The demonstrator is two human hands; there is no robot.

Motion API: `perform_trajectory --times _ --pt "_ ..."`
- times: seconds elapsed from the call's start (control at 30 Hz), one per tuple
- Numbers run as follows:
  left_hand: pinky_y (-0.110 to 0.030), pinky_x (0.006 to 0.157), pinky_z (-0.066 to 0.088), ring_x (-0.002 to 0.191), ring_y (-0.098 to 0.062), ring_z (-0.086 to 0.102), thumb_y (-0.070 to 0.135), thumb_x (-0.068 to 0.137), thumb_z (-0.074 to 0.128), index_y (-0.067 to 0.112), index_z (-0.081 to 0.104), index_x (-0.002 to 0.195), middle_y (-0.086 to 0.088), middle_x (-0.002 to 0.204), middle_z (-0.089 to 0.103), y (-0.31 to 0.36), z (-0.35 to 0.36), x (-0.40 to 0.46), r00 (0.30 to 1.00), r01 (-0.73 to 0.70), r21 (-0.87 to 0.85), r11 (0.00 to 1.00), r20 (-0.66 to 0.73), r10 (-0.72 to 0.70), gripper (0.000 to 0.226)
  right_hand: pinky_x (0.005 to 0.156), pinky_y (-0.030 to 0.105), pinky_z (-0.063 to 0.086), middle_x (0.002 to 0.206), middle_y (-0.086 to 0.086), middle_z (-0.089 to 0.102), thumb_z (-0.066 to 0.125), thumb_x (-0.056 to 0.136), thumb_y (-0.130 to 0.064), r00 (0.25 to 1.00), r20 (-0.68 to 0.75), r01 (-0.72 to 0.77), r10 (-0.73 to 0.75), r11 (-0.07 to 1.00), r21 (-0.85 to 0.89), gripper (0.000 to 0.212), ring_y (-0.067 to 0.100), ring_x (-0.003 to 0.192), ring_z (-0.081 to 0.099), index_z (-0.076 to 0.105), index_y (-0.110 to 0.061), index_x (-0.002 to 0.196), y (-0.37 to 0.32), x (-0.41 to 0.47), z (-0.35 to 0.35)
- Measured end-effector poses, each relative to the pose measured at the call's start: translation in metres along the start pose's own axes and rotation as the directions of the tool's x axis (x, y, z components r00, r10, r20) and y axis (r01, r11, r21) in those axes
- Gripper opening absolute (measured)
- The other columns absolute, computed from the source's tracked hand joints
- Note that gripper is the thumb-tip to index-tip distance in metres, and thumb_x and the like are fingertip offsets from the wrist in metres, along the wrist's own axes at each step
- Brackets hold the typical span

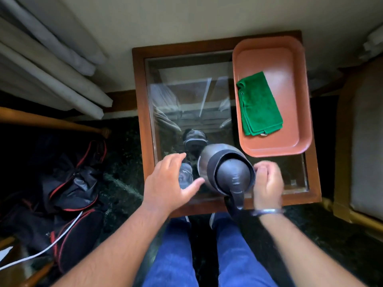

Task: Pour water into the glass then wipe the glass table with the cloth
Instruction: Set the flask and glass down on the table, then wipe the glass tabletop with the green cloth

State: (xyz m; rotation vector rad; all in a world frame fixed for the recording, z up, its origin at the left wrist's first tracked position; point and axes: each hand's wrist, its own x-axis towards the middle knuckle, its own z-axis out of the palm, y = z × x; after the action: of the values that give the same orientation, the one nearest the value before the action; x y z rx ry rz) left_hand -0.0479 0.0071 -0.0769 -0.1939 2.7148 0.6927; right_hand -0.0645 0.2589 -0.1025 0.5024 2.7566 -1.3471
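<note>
A dark metal jug [209, 162] with a black lid and handle stands on the glass table [186, 96] near its front edge. A clear drinking glass [185, 175] stands just left of the jug. My left hand [170, 179] is spread around the glass, thumb in front and fingers behind, without closing on it. My right hand [267, 183] is blurred, its fingers curled against the right rim of the jug's lid. The folded green cloth [259, 104] lies on an orange tray [298, 79] at the table's right side.
The table has a wooden frame [143, 100]. A dark bag [72, 183] and a white cable [41, 253] lie on the floor to the left. Curtains [51, 65] hang at far left. A cushioned chair [362, 141] stands to the right. My legs in blue trousers [172, 255] are below.
</note>
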Motion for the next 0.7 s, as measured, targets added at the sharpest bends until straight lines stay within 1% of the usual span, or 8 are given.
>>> perform_trajectory --times 0.1,0.17,0.27,0.37,0.43,0.5,0.6,0.7 --pt "-0.037 0.087 0.05 0.122 -0.02 0.055 0.062 0.092 0.052 0.021 0.056 0.134 0.002 0.132 0.062 -0.013 -0.004 0.055 0.99 -0.015 -0.032 0.999 -0.143 0.011 0.059 0.083 0.038 0.046 0.097 0.01 0.061 0.044 0.09 -0.027 0.985 0.066 0.169 -0.158 0.958 -0.234 0.024 0.029 0.091 0.058 0.059 -0.011 0.101 0.001 0.09 0.007" --pt "-0.04 0.094 0.049 0.127 -0.024 0.052 0.051 0.093 0.058 0.018 0.052 0.138 -0.003 0.137 0.059 -0.025 -0.003 0.1 0.99 0.003 0.043 0.999 -0.141 0.003 0.056 0.091 0.046 0.045 0.114 0.015 0.061 0.048 0.088 -0.029 0.967 0.143 0.253 -0.211 0.874 -0.416 0.034 0.036 0.103 0.058 0.057 -0.009 0.114 -0.001 0.149 0.016" --pt "-0.049 0.117 0.031 0.148 -0.032 0.028 0.057 0.092 0.057 0.017 0.03 0.153 -0.016 0.161 0.032 -0.052 0.007 0.156 0.998 0.055 0.259 0.964 -0.018 -0.052 0.078 0.1 0.049 0.042 0.143 0.014 0.046 0.054 0.087 -0.041 0.943 0.285 0.318 -0.172 0.721 -0.616 0.06 0.042 0.12 0.051 0.041 -0.013 0.138 -0.001 0.22 0.037" --pt "-0.053 0.124 0.007 0.154 -0.034 0.001 0.076 0.09 0.037 0.022 0.003 0.159 -0.015 0.169 0.0 -0.084 0.024 0.18 0.995 0.079 0.383 0.92 0.02 -0.093 0.094 0.115 0.049 0.027 0.16 0.014 0.019 0.048 0.085 -0.055 0.914 0.39 0.375 -0.113 0.604 -0.703 0.082 0.035 0.145 0.022 0.021 -0.015 0.152 0.008 0.258 0.06" --pt "-0.055 0.124 0.001 0.154 -0.033 -0.008 0.082 0.087 0.02 0.025 -0.008 0.159 -0.013 0.168 -0.01 -0.101 0.037 0.18 0.998 0.055 0.377 0.924 0.009 -0.063 0.096 0.12 0.049 0.016 0.163 0.014 0.006 0.034 0.088 -0.058 0.899 0.428 0.398 -0.089 0.572 -0.717 0.081 0.036 0.149 0.008 0.011 -0.018 0.155 0.023 0.263 0.071" --pt "-0.056 0.123 -0.001 0.154 -0.032 -0.011 0.083 0.084 0.007 0.026 -0.01 0.158 -0.012 0.167 -0.014 -0.11 0.047 0.176 1.0 0.027 0.377 0.926 -0.021 -0.021 0.096 0.12 0.05 0.013 0.164 0.014 0.0 0.023 0.091 -0.054 0.909 0.404 0.388 -0.103 0.56 -0.732 0.075 0.039 0.148 0.006 0.008 -0.02 0.155 0.04 0.256 0.076" --pt "-0.056 0.123 0.002 0.154 -0.031 -0.007 0.083 0.084 0.007 0.026 -0.005 0.159 -0.011 0.165 -0.011 -0.117 0.057 0.178 0.996 0.035 0.376 0.926 -0.086 -0.002 0.095 0.117 0.051 0.018 0.162 0.017 0.01 0.019 0.092 -0.045 0.933 0.322 0.354 -0.163 0.585 -0.729 0.066 0.041 0.146 0.014 0.019 -0.019 0.153 0.056 0.247 0.079" --pt "-0.056 0.124 0.003 0.154 -0.031 -0.005 0.082 0.086 0.016 0.026 -0.002 0.16 -0.011 0.167 -0.006 -0.122 0.06 0.181 0.995 0.02 0.377 0.926 -0.101 0.02 0.095 0.115 0.051 0.026 0.158 0.019 0.027 0.035 0.097 -0.025 0.93 0.247 0.367 -0.272 0.684 -0.63 0.049 0.042 0.144 0.023 0.042 -0.013 0.144 0.06 0.243 0.081"
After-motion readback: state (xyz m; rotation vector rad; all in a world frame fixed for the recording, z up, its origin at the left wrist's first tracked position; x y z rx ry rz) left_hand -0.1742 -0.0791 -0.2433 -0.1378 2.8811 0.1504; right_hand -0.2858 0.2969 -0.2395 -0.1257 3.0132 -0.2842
